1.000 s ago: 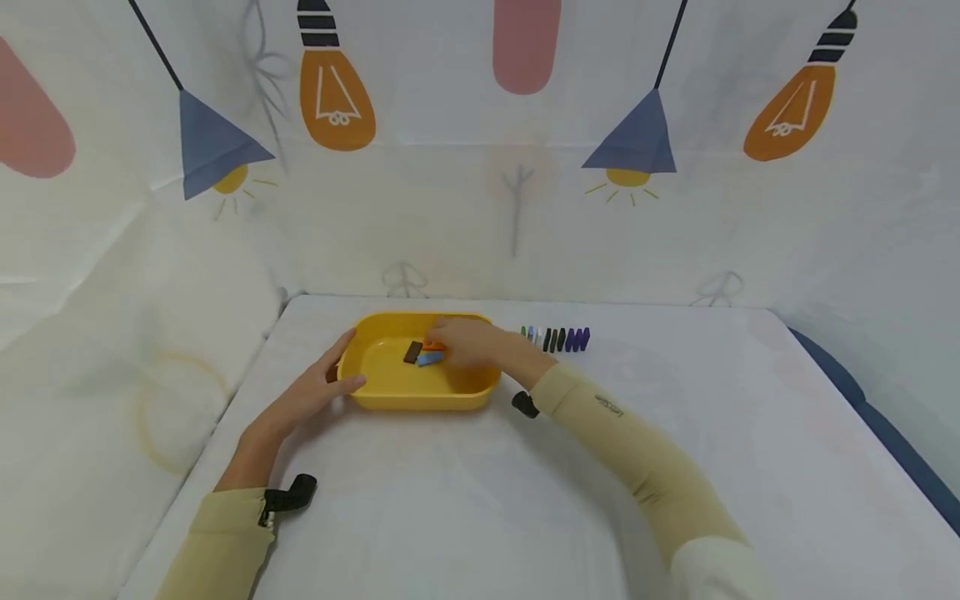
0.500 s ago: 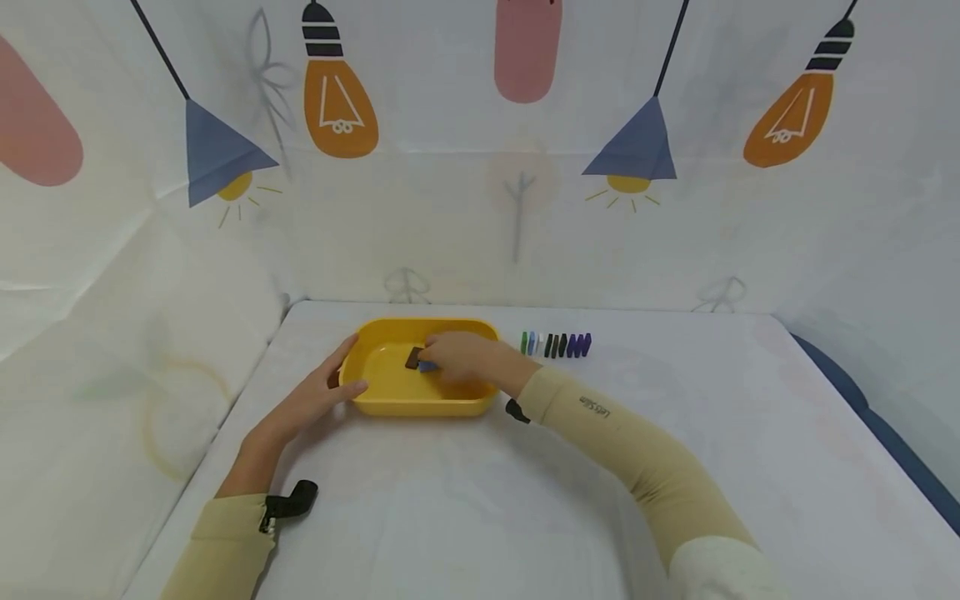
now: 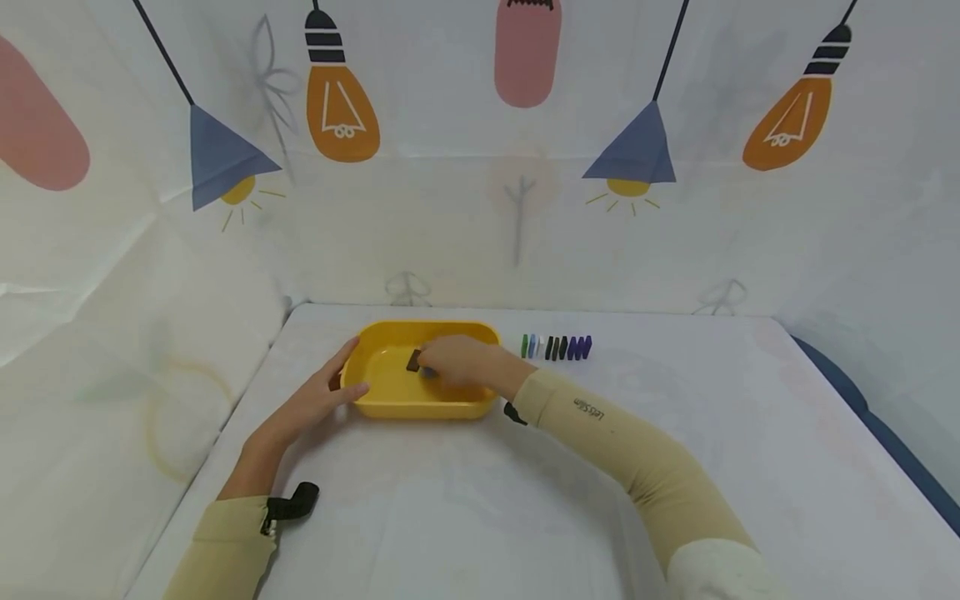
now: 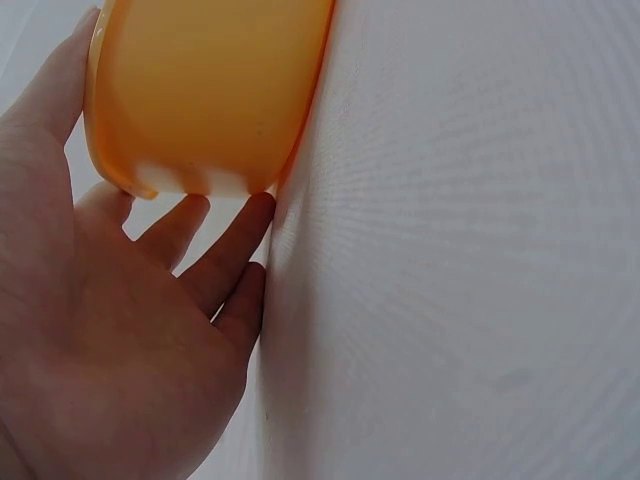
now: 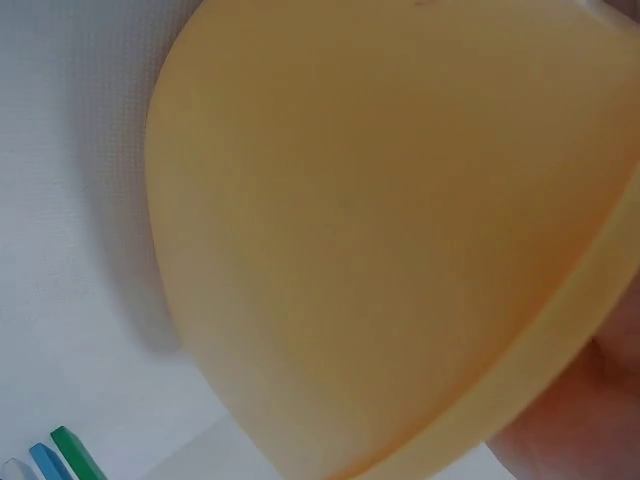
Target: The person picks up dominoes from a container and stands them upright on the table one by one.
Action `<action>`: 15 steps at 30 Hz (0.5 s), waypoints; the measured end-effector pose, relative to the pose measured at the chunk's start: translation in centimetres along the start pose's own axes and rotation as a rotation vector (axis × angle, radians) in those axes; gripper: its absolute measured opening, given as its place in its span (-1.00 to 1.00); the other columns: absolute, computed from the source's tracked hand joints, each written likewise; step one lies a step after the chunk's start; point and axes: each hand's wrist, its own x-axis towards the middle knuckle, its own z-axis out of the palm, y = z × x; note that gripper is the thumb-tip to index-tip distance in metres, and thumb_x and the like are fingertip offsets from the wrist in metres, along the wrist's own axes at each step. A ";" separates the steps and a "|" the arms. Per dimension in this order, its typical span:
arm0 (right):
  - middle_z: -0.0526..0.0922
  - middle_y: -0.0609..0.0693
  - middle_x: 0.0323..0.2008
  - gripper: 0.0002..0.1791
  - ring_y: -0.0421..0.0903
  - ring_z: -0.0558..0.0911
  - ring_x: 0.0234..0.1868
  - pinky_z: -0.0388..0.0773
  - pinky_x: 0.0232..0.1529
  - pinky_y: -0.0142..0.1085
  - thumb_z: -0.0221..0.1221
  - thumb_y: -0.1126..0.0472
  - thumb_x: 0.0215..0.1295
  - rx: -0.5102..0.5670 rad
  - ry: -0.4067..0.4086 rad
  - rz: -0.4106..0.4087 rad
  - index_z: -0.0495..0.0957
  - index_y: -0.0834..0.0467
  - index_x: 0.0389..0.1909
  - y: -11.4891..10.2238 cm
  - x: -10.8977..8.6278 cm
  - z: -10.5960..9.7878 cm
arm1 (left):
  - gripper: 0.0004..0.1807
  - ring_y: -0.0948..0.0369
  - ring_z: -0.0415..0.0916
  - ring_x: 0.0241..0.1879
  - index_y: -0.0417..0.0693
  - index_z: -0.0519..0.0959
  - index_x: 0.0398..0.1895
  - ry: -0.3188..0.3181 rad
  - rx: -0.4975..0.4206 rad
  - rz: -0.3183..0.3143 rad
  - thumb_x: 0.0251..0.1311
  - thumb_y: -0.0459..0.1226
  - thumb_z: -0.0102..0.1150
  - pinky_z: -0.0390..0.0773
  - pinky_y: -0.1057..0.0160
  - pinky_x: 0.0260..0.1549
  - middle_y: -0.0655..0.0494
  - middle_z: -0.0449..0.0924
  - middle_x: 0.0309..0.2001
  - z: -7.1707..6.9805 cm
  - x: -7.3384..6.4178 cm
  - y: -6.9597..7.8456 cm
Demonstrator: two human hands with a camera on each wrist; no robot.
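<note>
A yellow tray (image 3: 390, 392) stands toward the far side of the white table. My left hand (image 3: 311, 400) holds its left end, thumb over the near corner of the rim and fingers against the outer wall. In the left wrist view those fingers reach the wall with gaps between them. My right hand (image 3: 461, 360) reaches into the tray with its fingers bent down. A brown domino (image 3: 413, 360) lies beside its fingertips. Part of a blue domino (image 3: 427, 372) shows under the fingers, and I cannot tell whether they pinch it.
Right of the tray, several dominoes stand upright in a row: a green domino (image 3: 524, 346) at the left end, then blue, white, black and purple dominoes (image 3: 580, 347). A white cloth wall (image 3: 450, 233) with printed lamps rises behind the table (image 3: 450, 517).
My right hand has shifted slightly left inside the tray, covering an orange domino and most of the blue one. My left hand keeps its place on the tray. The head view has tilted slightly upward.
</note>
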 end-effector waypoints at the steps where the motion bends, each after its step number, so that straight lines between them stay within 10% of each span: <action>1: 0.63 -0.10 0.14 -0.64 -0.16 0.57 0.06 0.47 0.29 -0.31 0.13 0.28 0.42 0.004 0.000 0.001 0.56 0.02 0.20 0.0 0.0 0.0 | -0.05 -0.12 -0.26 0.60 0.46 -0.29 0.59 -0.003 -0.006 0.000 0.35 0.05 0.11 -0.09 -0.38 0.43 0.09 -0.30 0.64 0.0 0.0 -0.1; 15: 0.59 -0.09 -0.21 -0.84 -0.14 0.47 -0.22 0.51 -0.03 -0.36 0.10 0.28 0.44 -0.058 -0.037 -0.016 0.56 0.02 -0.07 -0.6 -0.2 0.3 | -0.06 -0.10 -0.27 0.60 0.42 -0.28 0.60 -0.004 -0.023 0.017 0.36 0.02 0.12 -0.09 -0.38 0.43 0.10 -0.29 0.64 -0.1 0.1 -0.1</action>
